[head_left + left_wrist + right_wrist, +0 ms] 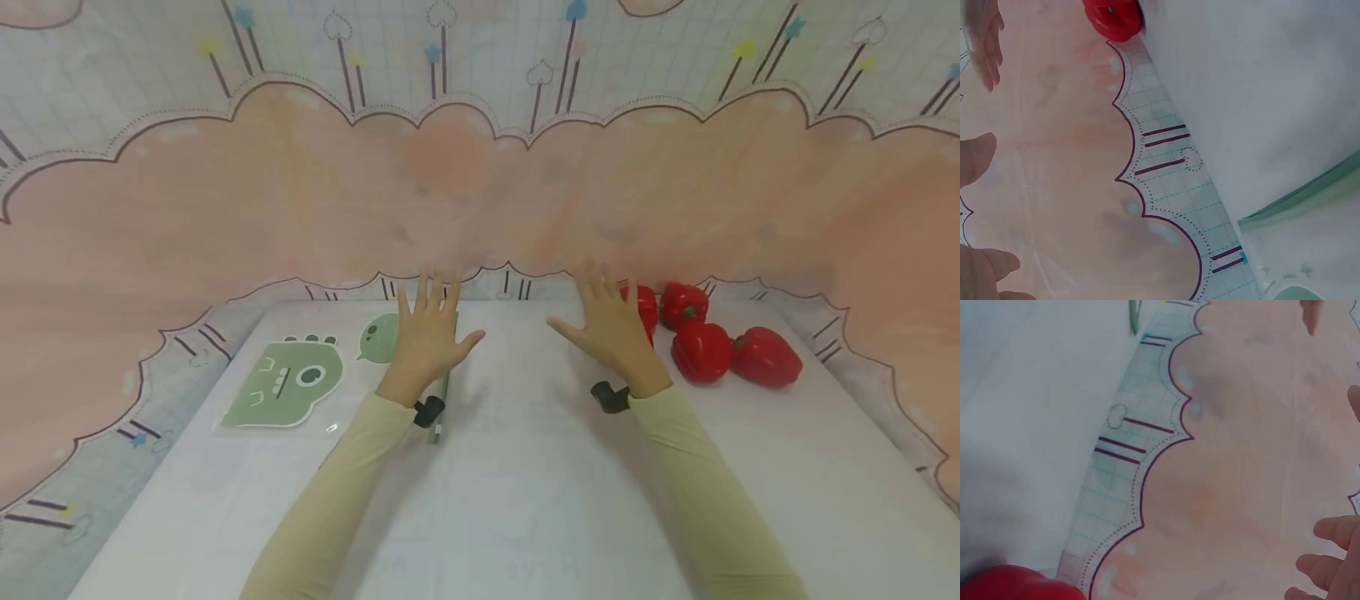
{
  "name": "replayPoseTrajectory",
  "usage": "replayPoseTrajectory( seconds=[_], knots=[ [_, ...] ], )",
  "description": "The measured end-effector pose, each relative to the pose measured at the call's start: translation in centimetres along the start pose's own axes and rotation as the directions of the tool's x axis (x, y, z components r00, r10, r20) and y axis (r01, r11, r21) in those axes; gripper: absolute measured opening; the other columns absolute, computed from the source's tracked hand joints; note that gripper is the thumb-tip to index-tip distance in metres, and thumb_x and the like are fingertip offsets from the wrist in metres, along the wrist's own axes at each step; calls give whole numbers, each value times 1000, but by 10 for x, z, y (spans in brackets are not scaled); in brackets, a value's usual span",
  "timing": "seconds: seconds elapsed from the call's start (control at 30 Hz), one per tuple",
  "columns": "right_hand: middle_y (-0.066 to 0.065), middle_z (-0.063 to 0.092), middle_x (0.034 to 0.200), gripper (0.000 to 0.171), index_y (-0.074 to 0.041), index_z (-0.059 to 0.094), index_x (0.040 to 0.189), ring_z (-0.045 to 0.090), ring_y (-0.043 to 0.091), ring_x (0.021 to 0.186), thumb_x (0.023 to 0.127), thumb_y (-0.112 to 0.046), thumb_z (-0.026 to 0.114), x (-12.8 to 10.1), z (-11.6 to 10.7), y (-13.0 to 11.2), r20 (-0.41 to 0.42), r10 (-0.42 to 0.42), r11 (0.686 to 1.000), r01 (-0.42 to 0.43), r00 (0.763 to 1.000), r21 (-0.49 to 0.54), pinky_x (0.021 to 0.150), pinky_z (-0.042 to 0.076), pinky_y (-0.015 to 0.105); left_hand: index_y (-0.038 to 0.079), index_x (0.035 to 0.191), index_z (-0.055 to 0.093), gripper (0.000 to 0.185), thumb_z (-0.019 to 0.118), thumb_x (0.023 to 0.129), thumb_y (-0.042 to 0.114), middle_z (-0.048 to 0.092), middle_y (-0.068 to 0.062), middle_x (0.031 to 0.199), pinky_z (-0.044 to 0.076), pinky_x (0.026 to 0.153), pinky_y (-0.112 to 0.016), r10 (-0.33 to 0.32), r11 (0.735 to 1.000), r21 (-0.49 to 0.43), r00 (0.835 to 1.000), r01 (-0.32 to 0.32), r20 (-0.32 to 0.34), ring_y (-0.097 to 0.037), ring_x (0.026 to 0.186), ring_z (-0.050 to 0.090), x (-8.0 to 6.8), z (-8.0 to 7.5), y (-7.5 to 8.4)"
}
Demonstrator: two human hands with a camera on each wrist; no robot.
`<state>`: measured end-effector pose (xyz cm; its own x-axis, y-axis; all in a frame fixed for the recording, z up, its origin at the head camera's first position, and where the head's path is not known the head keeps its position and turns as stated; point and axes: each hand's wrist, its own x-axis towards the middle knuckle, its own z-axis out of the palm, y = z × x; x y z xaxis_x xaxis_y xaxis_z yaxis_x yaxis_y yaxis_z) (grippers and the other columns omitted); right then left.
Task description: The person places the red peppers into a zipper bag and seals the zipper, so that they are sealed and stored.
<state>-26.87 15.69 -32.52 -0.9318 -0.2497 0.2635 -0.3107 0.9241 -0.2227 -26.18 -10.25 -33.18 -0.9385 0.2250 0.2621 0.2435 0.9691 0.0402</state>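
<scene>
Both hands are held out over the white table with fingers straight and spread, holding nothing. My left hand (429, 337) overlaps the right part of a clear packet with green monster pictures in the head view. One is a large one-eyed green monster (288, 383); a smaller round green face (378, 339) lies beside the hand, partly covered. My right hand (611, 329) is nearest the red bell peppers, overlapping the leftmost one (647, 308). More red bell peppers sit right of it: one at the back (683, 305), one in front (702, 352) and one lying at the right (767, 357).
The white table (510, 483) ends at a far edge just beyond the hands. Behind it hangs a peach and pale blue patterned cloth (480, 192). A green strip (437, 429) runs under the left wrist. Each wrist wears a dark camera (610, 397).
</scene>
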Motion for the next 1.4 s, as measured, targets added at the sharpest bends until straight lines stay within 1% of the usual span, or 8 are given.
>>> replayPoseTrajectory(
  seconds=[0.23,0.4,0.6,0.73,0.97,1.07,1.2,1.4],
  knots=[
    [15,10,158,95,-11,10,151,4,37,146,82,-54,59,-7,2,15,38,16,1000,-16,999,2,110,-8,66,15,152,1,90,44,87,62,-1,-16,158,-2,113,-62,-7,999,39,998,4,61,-36,146,0,-6,7,-10],
    [19,12,157,93,-6,13,150,4,40,145,83,-54,56,-11,0,25,66,26,1000,-25,998,-7,109,-11,65,13,152,6,90,48,87,58,2,-17,158,3,113,-61,4,1000,27,999,-5,38,-37,146,1,-11,11,-20],
    [23,19,154,92,-4,18,148,13,42,142,80,-46,63,-16,-6,36,24,36,999,-36,999,-16,110,-2,66,11,151,11,88,53,86,54,8,-18,158,3,113,-62,15,1000,-3,1000,-15,15,-38,146,7,-16,13,-25],
    [23,21,153,92,-5,19,148,14,43,141,79,-42,67,-20,-7,47,-1,33,999,-33,999,-12,110,0,67,11,151,12,86,53,87,52,11,-19,157,4,114,-61,27,999,27,999,-28,40,-37,146,9,-18,15,-26],
    [23,16,154,97,-9,10,151,11,45,142,78,-36,68,-30,-11,65,-19,32,999,-32,999,5,108,1,69,11,150,16,83,53,88,51,17,-19,156,9,113,-61,79,988,120,991,-93,112,-38,144,16,-22,25,-26],
    [25,16,153,98,-10,7,151,11,46,141,79,-35,69,-34,-12,73,-34,30,1000,-30,999,-3,108,3,70,10,149,20,81,55,87,49,24,-19,154,12,113,-61,116,980,148,987,-132,111,-38,142,22,-22,29,-27],
    [27,19,151,97,-5,11,150,13,46,140,77,-32,70,-39,-12,82,-62,32,999,-34,998,-31,108,7,69,8,147,26,77,56,87,45,34,-20,149,16,113,-59,160,969,176,982,-176,103,-39,139,30,-23,32,-29],
    [26,20,152,97,-3,15,149,14,44,141,74,-28,73,-43,-11,91,-94,23,1000,-25,995,-14,109,10,68,6,143,35,69,55,89,42,40,-20,145,20,113,-57,190,965,163,975,-208,116,-38,136,35,-23,38,-33]
  ],
)
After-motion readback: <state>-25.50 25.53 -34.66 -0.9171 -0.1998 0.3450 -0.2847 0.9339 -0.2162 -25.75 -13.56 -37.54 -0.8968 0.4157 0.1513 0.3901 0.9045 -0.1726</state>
